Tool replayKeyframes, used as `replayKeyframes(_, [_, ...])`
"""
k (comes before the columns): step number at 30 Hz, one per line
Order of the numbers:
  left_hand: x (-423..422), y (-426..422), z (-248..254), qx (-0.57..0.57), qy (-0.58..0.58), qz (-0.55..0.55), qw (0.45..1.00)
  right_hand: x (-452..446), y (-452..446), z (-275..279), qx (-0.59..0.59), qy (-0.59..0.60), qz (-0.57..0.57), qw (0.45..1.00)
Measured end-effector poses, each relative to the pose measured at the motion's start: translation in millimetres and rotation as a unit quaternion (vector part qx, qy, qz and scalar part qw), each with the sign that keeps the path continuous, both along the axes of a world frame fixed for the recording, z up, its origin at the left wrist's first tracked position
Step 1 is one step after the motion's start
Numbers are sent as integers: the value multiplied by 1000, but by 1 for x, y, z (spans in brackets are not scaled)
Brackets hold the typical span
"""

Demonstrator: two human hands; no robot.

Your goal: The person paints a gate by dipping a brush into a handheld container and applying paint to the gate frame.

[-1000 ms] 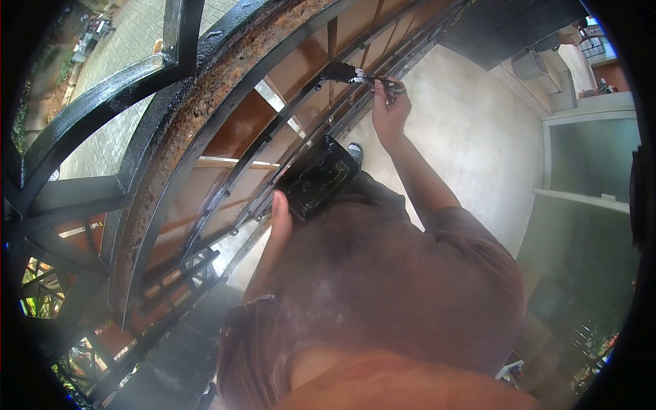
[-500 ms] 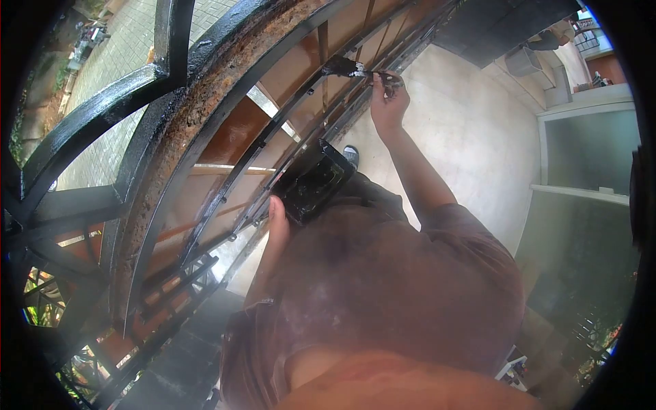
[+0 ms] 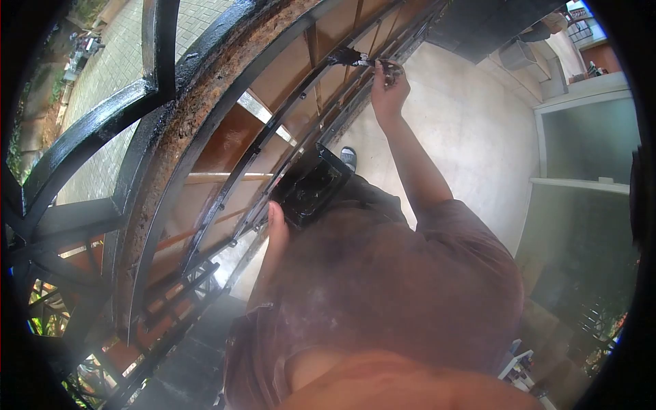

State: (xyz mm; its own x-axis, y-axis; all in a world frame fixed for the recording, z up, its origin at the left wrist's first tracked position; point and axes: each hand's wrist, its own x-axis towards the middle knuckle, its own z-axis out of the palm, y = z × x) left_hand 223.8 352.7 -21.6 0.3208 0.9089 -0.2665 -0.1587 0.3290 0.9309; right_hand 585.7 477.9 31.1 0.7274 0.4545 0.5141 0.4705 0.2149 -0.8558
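Note:
My right hand [image 3: 391, 87] is closed round the handle of a paintbrush [image 3: 347, 57], its bristles black with paint. The bristles lie at a dark bar of the metal railing [image 3: 254, 149], towards the top of the view; whether they touch it I cannot tell. My left hand [image 3: 276, 222] grips the near side of a black paint tray [image 3: 311, 188] in front of my body, thumb on its edge and the other fingers hidden. Wet-looking black paint coats the inside of the tray.
A curved metal beam with a rusty face [image 3: 198, 102] runs close by on the left, beside glossy black bars [image 3: 89, 130]. Pale floor [image 3: 465, 116] lies to the right, with a glass door [image 3: 581, 225] beyond. My shoe [image 3: 348, 158] shows below the tray.
My right hand and the brush have shifted slightly up and to the right along the railing. The tray stays in my left hand, and the view has moved a little.

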Motion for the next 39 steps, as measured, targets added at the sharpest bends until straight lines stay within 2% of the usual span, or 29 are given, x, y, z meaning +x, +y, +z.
replayKeyframes(1, [5, 1, 13, 1, -1, -2, 1000, 2, 2, 1, 1, -1, -2, 1000])
replayKeyframes(3, [15, -3, 37, -138, -174, 44, 974, 6, 4, 2, 9, -34, -19, 999])
replayKeyframes(4, [14, -3, 31, -139, -174, 42, 974, 9, 6, 1, 9, -35, -21, 999])
replayKeyframes(6, [8, 0, 15, -27, 12, 10, 1000, 13, 9, -1, 23, -17, -15, 999])
replayKeyframes(9, [3, 2, 2, -11, -1, -4, 1000, 17, 11, -3, 10, -38, -27, 999])
replayKeyframes(12, [-14, -8, -65, -59, -39, 48, 996, 22, 15, -3, 10, -25, -22, 999])
replayKeyframes(13, [-7, -5, -42, -60, -40, 47, 996, 24, 15, -4, 9, -25, -23, 999])
replayKeyframes(15, [5, 0, 3, -34, 32, 3, 999, 27, 17, -3, 5, -32, -34, 999])
replayKeyframes(18, [7, 1, -8, -63, -32, 0, 998, 32, 20, -1, 4, -23, -31, 999])
replayKeyframes(19, [7, 2, -10, -64, -32, 0, 997, 34, 21, 0, 3, -23, -31, 999])
replayKeyframes(21, [14, 7, -6, 6, 29, -33, 999, 39, 24, 4, 23, -55, -47, 997])
replayKeyframes(24, [34, 9, 14, 3, -9, -36, 999, 46, 26, 8, 33, -51, -55, 997])
replayKeyframes(28, [52, 17, 20, 38, 8, -50, 998, 64, 32, 2, 49, -27, -30, 998])
replayKeyframes(30, [67, 15, 19, -57, -99, 10, 993, 76, 35, -3, 46, -39, -33, 998])
replayKeyframes(34, [95, 30, 22, -5, -63, -31, 997, 101, 41, -4, 42, -57, -38, 997])
replayKeyframes(37, [123, 37, 38, -34, -105, -7, 994, 118, 47, 0, 39, -19, -4, 999])
replayKeyframes(39, [153, 40, 65, -63, -203, 7, 977, 129, 47, 6, 20, -6, 8, 1000])
